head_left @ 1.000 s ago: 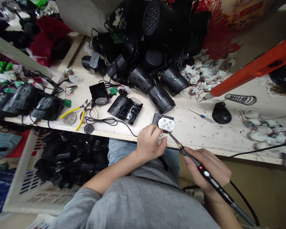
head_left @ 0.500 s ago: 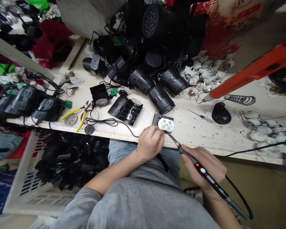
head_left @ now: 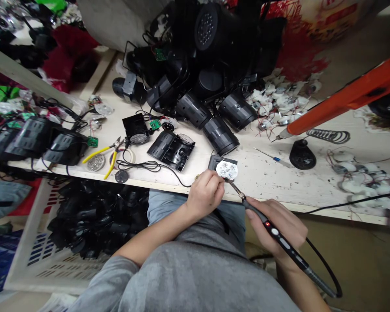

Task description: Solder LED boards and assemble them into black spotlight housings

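Observation:
My right hand (head_left: 277,225) grips a black soldering iron (head_left: 281,239) with a red-lit display. The iron's tip meets the lower edge of a white LED lens board (head_left: 227,169) near the table's front edge. That board rests on a small dark block (head_left: 213,162). Closed at the board's lower left is my left hand (head_left: 206,193); its fingertips are pinched, and what they hold is hidden. Left of it lie an opened black lamp housing (head_left: 172,150) and a coiled black cable (head_left: 143,165).
Yellow-handled pliers (head_left: 112,158) lie at the left beside a tin of metal bits (head_left: 95,163). Black lamp housings (head_left: 221,136) are heaped behind. An orange tool (head_left: 344,97) slants in from the right, near a screwdriver (head_left: 274,158). A white crate (head_left: 29,273) of black parts stands below the table.
The soldering iron and my right hand have shifted very slightly to the left. My left hand stays by the white board.

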`<state>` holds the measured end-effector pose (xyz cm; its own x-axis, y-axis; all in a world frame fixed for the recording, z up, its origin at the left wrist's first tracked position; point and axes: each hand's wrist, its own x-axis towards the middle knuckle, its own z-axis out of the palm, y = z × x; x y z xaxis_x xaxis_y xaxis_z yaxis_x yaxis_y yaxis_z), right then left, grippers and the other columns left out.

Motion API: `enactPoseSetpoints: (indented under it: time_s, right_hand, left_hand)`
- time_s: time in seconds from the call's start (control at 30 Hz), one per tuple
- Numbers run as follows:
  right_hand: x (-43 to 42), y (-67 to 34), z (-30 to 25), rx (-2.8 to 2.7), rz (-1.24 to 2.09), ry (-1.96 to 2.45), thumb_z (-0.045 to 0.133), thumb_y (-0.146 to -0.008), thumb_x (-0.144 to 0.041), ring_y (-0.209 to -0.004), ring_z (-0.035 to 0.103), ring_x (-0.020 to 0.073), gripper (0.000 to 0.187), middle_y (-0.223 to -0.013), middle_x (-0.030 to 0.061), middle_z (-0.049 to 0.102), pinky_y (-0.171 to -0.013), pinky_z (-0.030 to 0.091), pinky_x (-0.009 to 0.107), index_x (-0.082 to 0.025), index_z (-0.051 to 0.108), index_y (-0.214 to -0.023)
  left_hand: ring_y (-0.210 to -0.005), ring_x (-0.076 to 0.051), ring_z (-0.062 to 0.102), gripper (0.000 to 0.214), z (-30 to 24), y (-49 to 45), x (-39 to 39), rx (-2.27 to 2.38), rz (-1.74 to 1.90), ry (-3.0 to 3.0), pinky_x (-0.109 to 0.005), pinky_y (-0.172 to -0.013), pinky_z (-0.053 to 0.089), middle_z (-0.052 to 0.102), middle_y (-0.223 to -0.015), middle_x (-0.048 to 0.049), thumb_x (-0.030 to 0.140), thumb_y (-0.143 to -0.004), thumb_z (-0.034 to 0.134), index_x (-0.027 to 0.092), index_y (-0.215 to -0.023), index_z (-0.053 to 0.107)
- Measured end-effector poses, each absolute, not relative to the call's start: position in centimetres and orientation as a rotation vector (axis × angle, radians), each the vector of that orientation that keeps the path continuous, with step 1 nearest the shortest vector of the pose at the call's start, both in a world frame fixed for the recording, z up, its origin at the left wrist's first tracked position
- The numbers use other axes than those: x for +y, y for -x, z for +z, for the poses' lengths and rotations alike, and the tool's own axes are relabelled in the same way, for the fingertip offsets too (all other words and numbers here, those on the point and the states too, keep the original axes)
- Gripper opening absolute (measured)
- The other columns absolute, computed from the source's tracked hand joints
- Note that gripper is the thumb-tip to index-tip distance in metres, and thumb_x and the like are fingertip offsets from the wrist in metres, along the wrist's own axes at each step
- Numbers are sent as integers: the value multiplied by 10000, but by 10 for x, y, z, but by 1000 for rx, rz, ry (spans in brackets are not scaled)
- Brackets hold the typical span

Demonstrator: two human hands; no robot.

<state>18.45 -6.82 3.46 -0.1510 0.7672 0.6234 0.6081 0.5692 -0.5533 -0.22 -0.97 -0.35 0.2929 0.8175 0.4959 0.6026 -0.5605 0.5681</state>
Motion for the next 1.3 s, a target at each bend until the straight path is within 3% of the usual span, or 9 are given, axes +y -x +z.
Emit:
enactPoseSetpoints:
  time_s: [0.73,1.3]
  right_hand:
    - [-71,-185,37,-1851,224,1168,669,-846,-77,-611,671,171,372,-820,46,752,-575,568,305,-210,704,-1192]
    - [-67,-184,35,-1863,210,1130,674,-828,-16,-652,670,160,421,-859,50,752,-591,571,301,-198,691,-1208]
  left_hand:
    - [-847,-174,633,101,-2,2,-8,1286,1106,-2259,-277,-758,543,622,-873,-55,137,-911,514,205,-866,572]
    - [-842,-168,629,102,-3,1,-9,1305,1107,-2279,-268,-762,540,616,-864,-50,145,-929,515,205,-863,565]
